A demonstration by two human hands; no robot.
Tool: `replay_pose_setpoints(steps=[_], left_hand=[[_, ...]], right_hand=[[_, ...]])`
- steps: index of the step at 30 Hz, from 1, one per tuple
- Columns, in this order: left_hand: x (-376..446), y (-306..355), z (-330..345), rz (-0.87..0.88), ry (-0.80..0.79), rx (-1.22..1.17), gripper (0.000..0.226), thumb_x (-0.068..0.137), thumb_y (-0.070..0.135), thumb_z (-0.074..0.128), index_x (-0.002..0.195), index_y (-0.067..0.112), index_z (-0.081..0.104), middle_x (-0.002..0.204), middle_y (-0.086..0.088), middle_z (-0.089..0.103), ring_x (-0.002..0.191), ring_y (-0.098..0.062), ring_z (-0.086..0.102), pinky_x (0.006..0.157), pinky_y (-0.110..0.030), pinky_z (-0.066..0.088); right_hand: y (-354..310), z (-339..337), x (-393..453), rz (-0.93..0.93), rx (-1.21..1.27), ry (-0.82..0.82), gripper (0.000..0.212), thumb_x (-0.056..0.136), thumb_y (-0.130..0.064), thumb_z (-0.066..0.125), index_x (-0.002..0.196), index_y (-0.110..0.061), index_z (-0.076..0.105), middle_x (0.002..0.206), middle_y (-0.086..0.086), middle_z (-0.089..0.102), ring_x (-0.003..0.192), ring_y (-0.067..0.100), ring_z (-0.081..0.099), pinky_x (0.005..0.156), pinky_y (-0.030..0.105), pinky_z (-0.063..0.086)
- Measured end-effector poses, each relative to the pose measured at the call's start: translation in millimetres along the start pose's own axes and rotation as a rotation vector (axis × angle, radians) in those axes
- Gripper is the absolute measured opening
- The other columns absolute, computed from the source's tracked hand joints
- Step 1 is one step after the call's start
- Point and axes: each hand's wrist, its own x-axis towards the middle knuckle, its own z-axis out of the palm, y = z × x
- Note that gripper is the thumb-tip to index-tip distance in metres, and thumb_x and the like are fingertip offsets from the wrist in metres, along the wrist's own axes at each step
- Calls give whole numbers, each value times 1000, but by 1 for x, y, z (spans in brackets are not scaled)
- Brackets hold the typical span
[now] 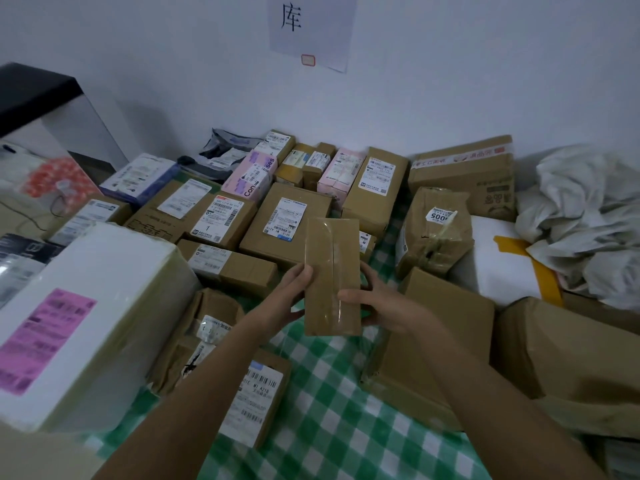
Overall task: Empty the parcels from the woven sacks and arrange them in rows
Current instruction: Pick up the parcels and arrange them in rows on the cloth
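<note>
A small flat brown cardboard parcel (331,271) sealed with clear tape stands upright in the air over the green checked cloth (332,403). My left hand (290,296) grips its left edge, and my right hand (375,303) grips its right edge with the thumb across the front. Behind it, rows of labelled parcels (287,223) lie against the wall. A crumpled white woven sack (585,216) lies at the far right.
A big white foam box with a pink label (86,323) sits at the left. Brown boxes (440,337) crowd the right side, and smaller parcels (256,393) lie under my left arm. A white wall stands behind.
</note>
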Motion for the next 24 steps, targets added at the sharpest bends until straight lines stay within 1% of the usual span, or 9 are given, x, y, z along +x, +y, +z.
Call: replay_pose_setpoints(steps=[5,7,9,11,14,16,19,21,24], left_hand=[[0,1,4,45,122,68,110,59,67,73,147,35,15,140,-4,43,119,-24,53,89,-40,51],[0,-1,5,82,227,193,122,48,73,78,146,44,12,145,-3,35,127,-30,45,90,-48,52],[1,-1,9,103,345,367,129,45,77,77,147,43,5,151,-1,24,138,-32,29,103,-58,39],[-1,1,18,115,463,553,128,57,68,77,150,33,-4,153,-5,14,142,-33,13,110,-58,25],[-2,1,25,171,584,789,123,67,67,70,151,25,-9,149,-12,14,138,-34,13,110,-52,22],[2,-4,26,181,569,845,122,67,72,65,150,24,-11,147,-13,15,136,-35,16,109,-51,23],[6,-10,27,145,473,872,123,68,66,69,150,25,-12,151,-11,12,139,-34,13,109,-51,23],[8,-12,23,138,389,810,120,70,58,73,151,25,-9,153,-7,11,141,-33,10,111,-52,22],[9,-8,13,161,221,541,94,73,55,72,146,30,19,144,-4,36,129,-24,45,98,-49,48]], right_hand=[[3,2,-4,-30,68,1,77,65,-21,75,130,-37,35,119,-1,57,110,21,57,101,49,46],[9,4,-2,-65,108,28,80,67,-21,74,137,-32,37,124,0,55,116,24,54,106,52,41],[12,8,-2,-100,159,87,85,67,-26,75,142,-31,35,132,2,52,122,25,51,108,53,39],[14,14,-1,-113,171,173,95,64,-38,75,146,-32,28,143,4,44,130,27,45,109,53,37],[18,26,5,-68,97,243,120,54,-50,79,152,-34,13,150,5,37,134,28,42,106,50,42],[23,33,10,-36,36,294,121,55,-51,84,152,-36,13,150,4,38,133,27,43,103,49,45],[27,33,15,11,62,385,85,78,-37,77,146,-31,26,142,1,48,126,25,49,103,49,46],[29,27,20,68,140,385,68,83,-37,73,141,-30,37,133,0,57,117,24,55,103,51,45],[32,18,28,141,263,423,56,83,-43,69,133,-26,49,115,3,66,105,26,61,99,52,46]])
